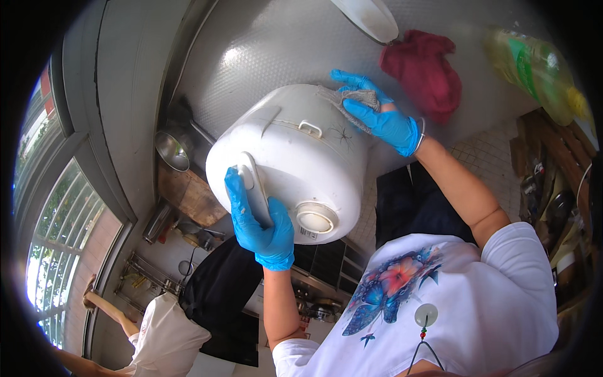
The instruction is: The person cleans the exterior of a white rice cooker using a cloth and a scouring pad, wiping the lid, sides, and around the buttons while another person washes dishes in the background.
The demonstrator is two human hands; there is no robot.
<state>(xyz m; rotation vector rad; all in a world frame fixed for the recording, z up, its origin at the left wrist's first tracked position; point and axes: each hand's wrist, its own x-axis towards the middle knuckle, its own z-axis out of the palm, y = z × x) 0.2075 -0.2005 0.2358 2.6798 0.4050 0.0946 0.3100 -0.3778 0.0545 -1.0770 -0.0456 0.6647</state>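
A large white rice cooker [282, 155] is held tilted over a textured metal surface, its lid towards me, with a round vent and a small side loop in view. My left hand [264, 226], in a blue glove, has its fingers and thumb around the lid's white handle [256, 188]. A grey knitted cloth [360, 106] is pressed to the cooker's side by my right hand [381, 115], also gloved in blue; the cloth lies between its fingers. A dark spider-shaped mark [343, 135] shows on the cooker's side near that cloth.
A dark red cloth [424, 70] lies on the metal surface [282, 52], near a white oval object [370, 19] and a bottle of yellowish liquid [537, 70]. Another person [165, 334] is at lower left. A metal bowl [173, 151] and a wooden board [191, 193] are beyond the cooker.
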